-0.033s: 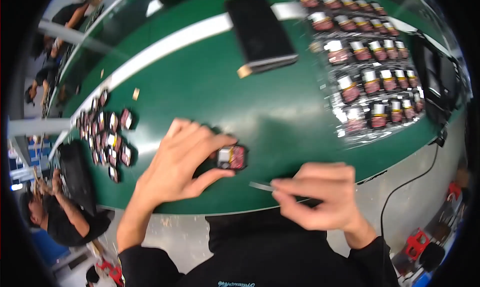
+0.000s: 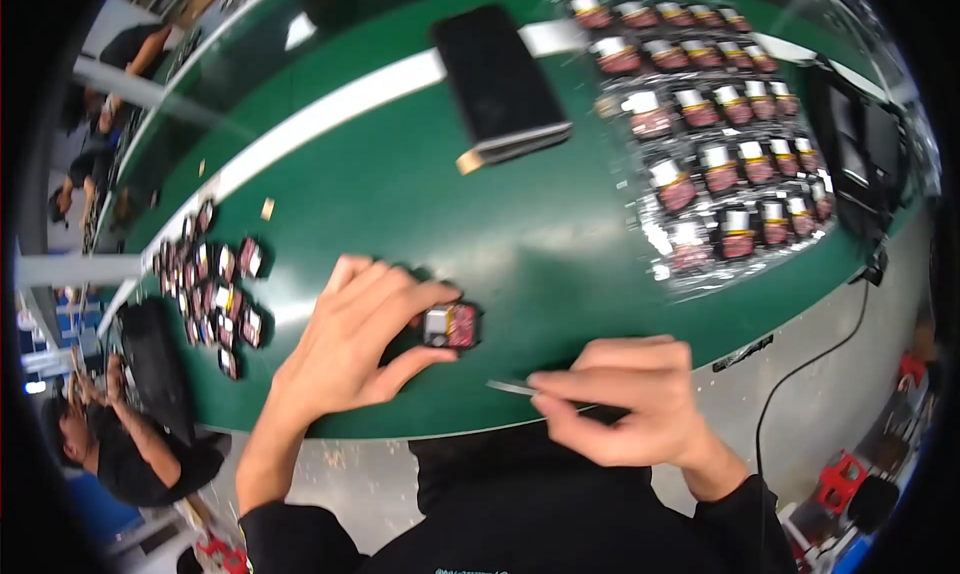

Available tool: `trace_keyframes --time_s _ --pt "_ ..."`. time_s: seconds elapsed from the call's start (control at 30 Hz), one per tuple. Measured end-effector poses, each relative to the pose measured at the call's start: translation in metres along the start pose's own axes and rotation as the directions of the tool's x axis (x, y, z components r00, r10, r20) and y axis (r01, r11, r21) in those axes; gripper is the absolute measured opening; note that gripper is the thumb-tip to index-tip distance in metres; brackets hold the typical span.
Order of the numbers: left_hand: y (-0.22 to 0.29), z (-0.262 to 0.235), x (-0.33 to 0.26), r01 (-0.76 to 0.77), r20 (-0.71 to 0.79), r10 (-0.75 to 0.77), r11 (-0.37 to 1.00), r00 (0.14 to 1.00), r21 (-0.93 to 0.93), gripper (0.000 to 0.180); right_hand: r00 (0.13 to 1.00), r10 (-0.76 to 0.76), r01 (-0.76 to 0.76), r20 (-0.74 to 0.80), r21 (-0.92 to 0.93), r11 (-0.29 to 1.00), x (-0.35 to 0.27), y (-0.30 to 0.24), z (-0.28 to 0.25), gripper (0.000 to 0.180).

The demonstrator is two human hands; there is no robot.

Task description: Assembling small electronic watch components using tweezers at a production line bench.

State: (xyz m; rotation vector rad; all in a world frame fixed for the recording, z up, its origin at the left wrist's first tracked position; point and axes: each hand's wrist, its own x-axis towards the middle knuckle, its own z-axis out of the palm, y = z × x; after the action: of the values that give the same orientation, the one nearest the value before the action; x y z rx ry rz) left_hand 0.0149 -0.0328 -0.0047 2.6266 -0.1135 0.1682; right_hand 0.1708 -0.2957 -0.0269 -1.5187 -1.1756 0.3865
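Observation:
My left hand (image 2: 355, 339) holds a small black electronic module (image 2: 452, 326) between thumb and forefinger, just above or on the green tabletop. The module has a silver block and a pinkish-red patch facing up. To its right, my right hand (image 2: 625, 399) pinches a thin tool with a pale metal tip (image 2: 508, 386). The tip points left toward the module and is apart from it. The rest of the tool is mostly hidden by my fingers. A heap of similar modules (image 2: 215, 294) lies on the left side of the table.
Clear plastic trays (image 2: 690, 286) with rows of similar modules lie at the right. A black flat box (image 2: 505, 84) sits at the back middle, with a small tan piece (image 2: 469, 162) by its corner. A black cable (image 2: 790, 389) hangs at the right edge. Co-workers sit at the far left.
The whole view has shifted slightly, so the table's things sit a little further left and lower. Both hands keep their grips, and the tool tip is still apart from the module.

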Motion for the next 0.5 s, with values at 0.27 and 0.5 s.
trace_keyframes --time_s 0.27,0.5 --pt "0.033 -0.016 0.075 -0.091 -0.036 0.088 0.990 0.995 -0.103 0.058 0.987 -0.094 0.098 0.129 -0.022 0.995 -0.007 0.005 0.000 0.014" --pt "0.058 0.012 0.161 -0.398 0.157 0.388 0.917 0.908 0.031 0.047 0.996 -0.092 0.093 0.018 -0.041 0.995 -0.011 0.005 0.008 0.011"
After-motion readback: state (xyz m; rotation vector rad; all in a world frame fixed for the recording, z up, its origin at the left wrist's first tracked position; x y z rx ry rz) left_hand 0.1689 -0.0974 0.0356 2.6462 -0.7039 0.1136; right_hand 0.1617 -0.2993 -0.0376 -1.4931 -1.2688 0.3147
